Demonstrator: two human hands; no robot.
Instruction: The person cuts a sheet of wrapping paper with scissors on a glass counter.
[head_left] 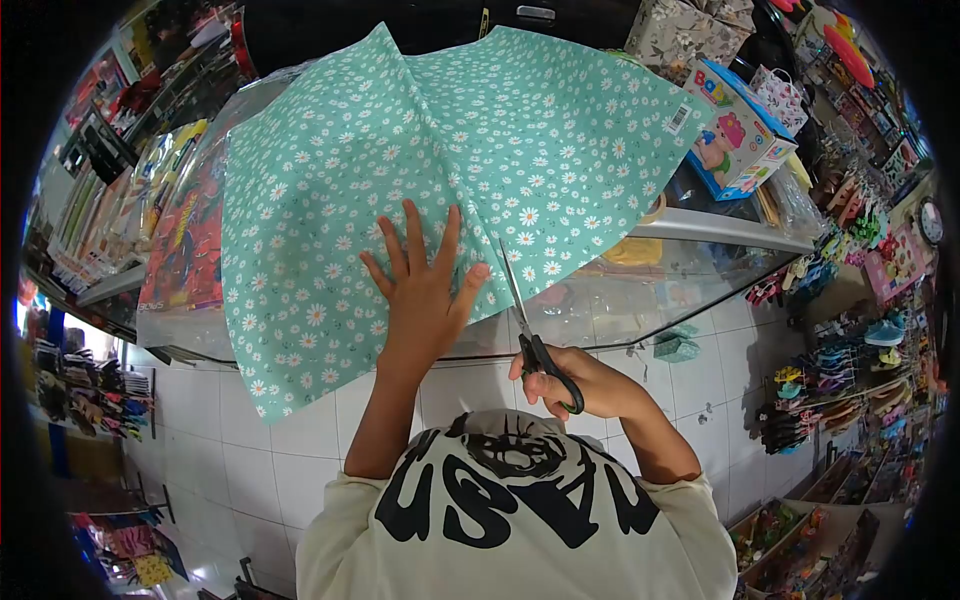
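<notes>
A sheet of mint-green wrapping paper (330, 200) printed with white daisies lies spread across the glass counter, with a raised fold running down its middle. My left hand (420, 290) presses flat on the paper just left of that fold, fingers spread. My right hand (590, 385) grips the black handles of a pair of scissors (541, 358). The scissors' blades point away from me and lie along the fold at the paper's near edge. Whether the blades are fully closed is hard to make out. A barcode label (678, 119) shows on the paper's right part.
A toy box (738, 130) stands right of the paper, near a floral bag (690, 35). The counter's metal edge (735, 228) runs along the near right side. A green scrap (677, 345) lies on the tiled floor (260, 460). Hanging goods (840, 380) line the right.
</notes>
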